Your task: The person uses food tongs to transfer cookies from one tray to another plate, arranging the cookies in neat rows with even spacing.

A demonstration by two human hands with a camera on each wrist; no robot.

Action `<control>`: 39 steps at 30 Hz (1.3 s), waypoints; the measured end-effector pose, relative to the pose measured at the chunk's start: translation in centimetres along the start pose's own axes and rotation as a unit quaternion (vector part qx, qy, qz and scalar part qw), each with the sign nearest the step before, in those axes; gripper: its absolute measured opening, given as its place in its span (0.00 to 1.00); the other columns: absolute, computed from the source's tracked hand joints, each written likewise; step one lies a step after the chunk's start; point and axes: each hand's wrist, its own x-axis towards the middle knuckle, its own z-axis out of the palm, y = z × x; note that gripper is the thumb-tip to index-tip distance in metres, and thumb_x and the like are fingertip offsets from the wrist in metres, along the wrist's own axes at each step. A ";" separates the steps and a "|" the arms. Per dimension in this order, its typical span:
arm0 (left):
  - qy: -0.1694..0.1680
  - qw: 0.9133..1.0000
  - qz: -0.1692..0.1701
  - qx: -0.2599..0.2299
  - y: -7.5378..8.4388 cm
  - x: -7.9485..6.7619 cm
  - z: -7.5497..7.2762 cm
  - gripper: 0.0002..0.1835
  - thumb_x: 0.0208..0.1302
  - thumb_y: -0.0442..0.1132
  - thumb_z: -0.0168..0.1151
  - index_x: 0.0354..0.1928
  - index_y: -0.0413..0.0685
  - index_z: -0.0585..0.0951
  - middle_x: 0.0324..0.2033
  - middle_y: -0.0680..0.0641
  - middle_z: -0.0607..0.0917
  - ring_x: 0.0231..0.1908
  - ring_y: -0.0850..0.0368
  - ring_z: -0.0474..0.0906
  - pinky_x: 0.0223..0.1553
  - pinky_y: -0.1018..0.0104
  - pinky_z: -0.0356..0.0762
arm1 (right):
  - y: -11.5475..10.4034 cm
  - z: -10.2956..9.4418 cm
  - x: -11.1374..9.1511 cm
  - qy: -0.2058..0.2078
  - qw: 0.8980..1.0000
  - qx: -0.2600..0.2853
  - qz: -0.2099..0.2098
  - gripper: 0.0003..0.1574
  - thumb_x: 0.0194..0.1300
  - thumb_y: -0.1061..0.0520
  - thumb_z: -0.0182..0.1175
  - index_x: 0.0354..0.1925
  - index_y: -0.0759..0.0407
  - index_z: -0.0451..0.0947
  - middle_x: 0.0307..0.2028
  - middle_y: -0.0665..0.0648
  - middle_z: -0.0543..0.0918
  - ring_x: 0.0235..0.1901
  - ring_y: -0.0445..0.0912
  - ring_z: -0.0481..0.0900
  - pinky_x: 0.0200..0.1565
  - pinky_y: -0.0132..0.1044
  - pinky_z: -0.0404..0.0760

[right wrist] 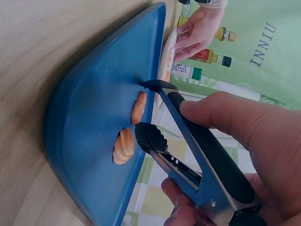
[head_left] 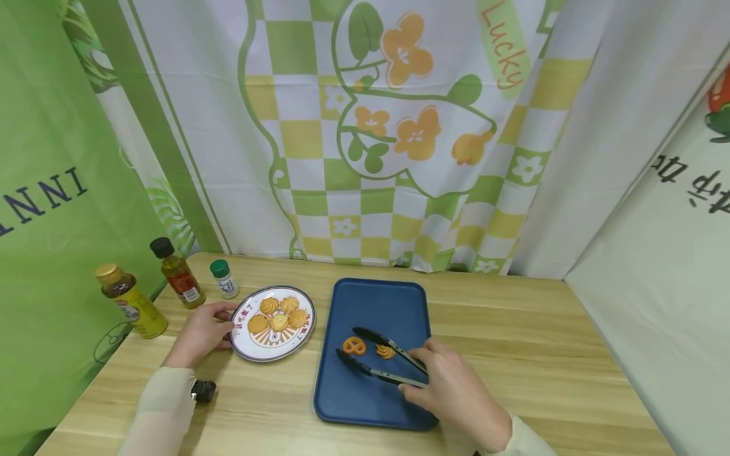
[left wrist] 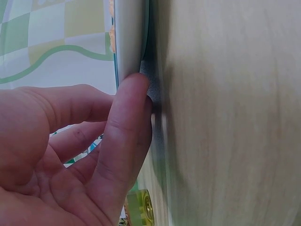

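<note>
"Blue is marking the tray (head_left: 379, 304), the landmark. What is lying on it?"

"Two cookies. The pretzel-shaped cookie (right wrist: 138, 108) is lying near the middle of the tray's floor, showing in the head view between the parted tips of the tongs (head_left: 393, 378). The swirl cookie (right wrist: 123, 147) is lying just beside it, toward the tray's right edge."

"What are the hands doing?"

"At the tray's right edge, the right hand (head_left: 453, 380) is holding the tongs, thumb pressing one arm, fingers curling against the other. Left of the tray, the left hand (head_left: 201, 330) is pinching the rim of the plate (head_left: 245, 345) between thumb and fingers; five cookies (head_left: 279, 322) are resting there."

"How is one best managing the grasp?"

"Seemingly the pretzel-shaped cookie is inviting it. Whether the tips are touching the tray, one cannot tell; keeping them low and level would be helping. Since the far arm is crossing the swirl cookie's edge in the head view, shifting the tongs slightly toward the tray's left edge would be sparing that neighbour. Squeezing evenly and lightly is advisable: so thin a biscuit is probably risking a snap."
</note>
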 end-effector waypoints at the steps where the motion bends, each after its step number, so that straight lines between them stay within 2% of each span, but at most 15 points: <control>1: 0.000 1.000 0.002 0.001 0.0 0.0 0.0 0.29 0.79 0.27 0.57 0.78 0.26 0.71 0.59 0.25 0.79 0.41 0.50 0.86 0.37 0.63 0.95 | 0.0 -0.1 0.0 -0.003 1.000 0.000 0.001 0.35 0.53 0.46 0.89 0.55 0.62 0.92 0.40 0.50 0.83 0.32 0.41 0.75 0.31 0.34 0.76; 6: 0.003 1.000 0.007 0.010 0.0 -0.1 0.1 0.28 0.79 0.27 0.57 0.78 0.27 0.72 0.60 0.25 0.79 0.43 0.49 0.86 0.37 0.63 0.95 | -0.2 -0.2 0.1 -0.016 1.000 -0.001 0.000 0.34 0.54 0.47 0.88 0.55 0.61 0.92 0.39 0.50 0.83 0.31 0.41 0.73 0.29 0.34 0.74; 27: 0.004 1.000 0.007 0.013 0.1 -0.3 0.1 0.28 0.80 0.27 0.57 0.79 0.29 0.72 0.61 0.24 0.79 0.43 0.48 0.86 0.38 0.62 0.95 | -0.5 -0.5 0.5 -0.032 0.999 0.006 -0.007 0.30 0.57 0.47 0.86 0.54 0.61 0.93 0.40 0.51 0.85 0.31 0.41 0.75 0.30 0.34 0.75; 39: 0.005 1.000 -0.002 0.003 0.2 -0.1 0.1 0.29 0.79 0.27 0.57 0.78 0.28 0.72 0.61 0.24 0.78 0.42 0.49 0.85 0.37 0.62 0.95 | -1.4 -0.5 1.3 -0.047 0.999 0.013 -0.005 0.31 0.61 0.46 0.85 0.57 0.60 0.92 0.43 0.54 0.87 0.34 0.42 0.80 0.31 0.38 0.83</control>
